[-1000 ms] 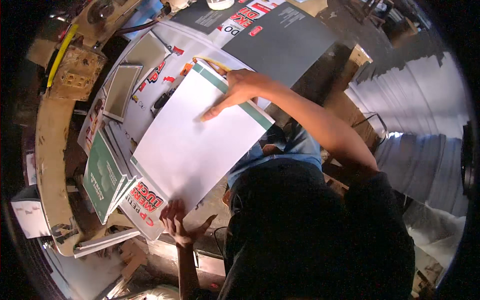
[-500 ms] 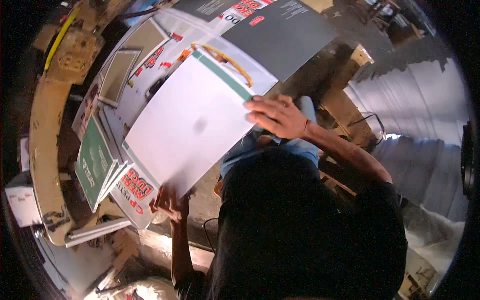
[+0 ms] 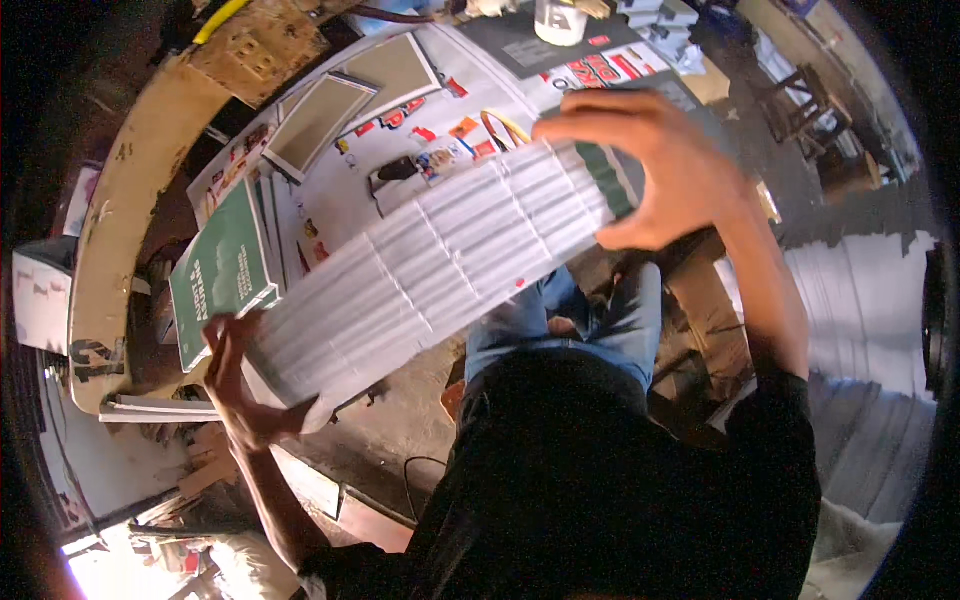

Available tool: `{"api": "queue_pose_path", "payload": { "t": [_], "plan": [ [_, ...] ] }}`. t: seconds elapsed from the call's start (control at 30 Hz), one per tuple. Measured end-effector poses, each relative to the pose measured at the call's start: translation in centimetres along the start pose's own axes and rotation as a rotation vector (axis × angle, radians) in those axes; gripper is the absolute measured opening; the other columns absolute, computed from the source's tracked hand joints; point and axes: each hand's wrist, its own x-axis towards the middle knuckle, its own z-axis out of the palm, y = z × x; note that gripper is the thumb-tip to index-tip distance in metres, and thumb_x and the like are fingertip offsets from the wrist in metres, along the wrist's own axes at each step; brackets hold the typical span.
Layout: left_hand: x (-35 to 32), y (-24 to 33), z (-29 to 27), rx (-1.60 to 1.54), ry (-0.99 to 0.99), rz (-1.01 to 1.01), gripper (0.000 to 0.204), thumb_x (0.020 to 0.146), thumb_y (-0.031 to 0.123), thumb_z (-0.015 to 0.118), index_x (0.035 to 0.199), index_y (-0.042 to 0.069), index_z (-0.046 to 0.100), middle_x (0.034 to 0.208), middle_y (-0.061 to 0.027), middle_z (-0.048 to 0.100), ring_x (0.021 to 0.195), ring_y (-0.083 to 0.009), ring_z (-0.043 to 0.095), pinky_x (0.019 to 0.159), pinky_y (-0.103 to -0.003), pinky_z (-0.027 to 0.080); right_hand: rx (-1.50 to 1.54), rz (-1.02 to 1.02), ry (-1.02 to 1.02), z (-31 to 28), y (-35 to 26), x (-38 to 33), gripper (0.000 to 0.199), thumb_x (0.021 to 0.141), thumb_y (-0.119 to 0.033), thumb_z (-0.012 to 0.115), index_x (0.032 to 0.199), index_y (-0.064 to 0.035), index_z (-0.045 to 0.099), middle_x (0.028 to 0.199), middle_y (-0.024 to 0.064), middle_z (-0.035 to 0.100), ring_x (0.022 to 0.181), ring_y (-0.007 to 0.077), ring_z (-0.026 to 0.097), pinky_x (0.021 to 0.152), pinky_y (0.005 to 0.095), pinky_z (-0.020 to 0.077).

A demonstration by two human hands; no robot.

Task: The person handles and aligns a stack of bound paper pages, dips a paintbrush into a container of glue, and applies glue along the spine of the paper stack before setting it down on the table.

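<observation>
Held between my two hands is a thick stack of sewn book blocks (image 3: 430,270). Its long side with pale, ridged layers and cross rows of stitching faces up, and a green strip shows at the right end. My left hand (image 3: 245,385) grips the lower left end, thumb underneath and fingers over the corner. At the upper right end, my right hand (image 3: 665,170) clasps the stack between thumb and fingers. Close to my left hand stand green-covered books (image 3: 220,275), apart from the stack.
Under the stack lies a printed sheet (image 3: 340,200) covering the work surface. Two framed grey panels (image 3: 322,122) rest on it, with a white tub (image 3: 560,22) at the far edge. A curved wooden edge (image 3: 120,220) runs along the left, and white strips (image 3: 160,408) jut out below.
The stack has turned from its broad white face to its stitched, layered side. My left hand has moved left, and my right hand up and right, now spanning the stack's ends.
</observation>
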Motion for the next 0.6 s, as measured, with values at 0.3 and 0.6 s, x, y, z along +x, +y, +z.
{"api": "queue_pose_path", "payload": {
  "t": [0.3,0.6],
  "plan": [
    [7.7,0.2,-1.7,-0.095,-0.193,-0.010,0.079,0.054,0.029,0.088,0.119,-0.004,0.060,0.106,-0.0201,0.064,0.097,-0.0320,0.061,0.087,-0.044,0.050,0.057,0.032,-0.107,-3.1,3.1,5.3,0.074,0.050,-0.026,0.086,0.118,-0.0042,0.067,0.121,0.0184,0.064,0.111,0.0333,0.061,0.097,0.0386,0.0471],
    [1.9,2.9,7.5,-0.416,0.226,-0.408,0.104,0.062,0.044,0.086,0.143,-0.001,0.037,0.128,-0.0243,0.053,0.113,-0.0363,0.057,0.092,-0.050,0.050,0.098,0.144,-0.169,-2.0,4.2,4.6,0.084,0.047,-0.023,0.085,0.127,-0.0092,0.064,0.126,0.0167,0.063,0.125,0.0312,0.054,0.101,0.0389,0.0442]
  ]
}}
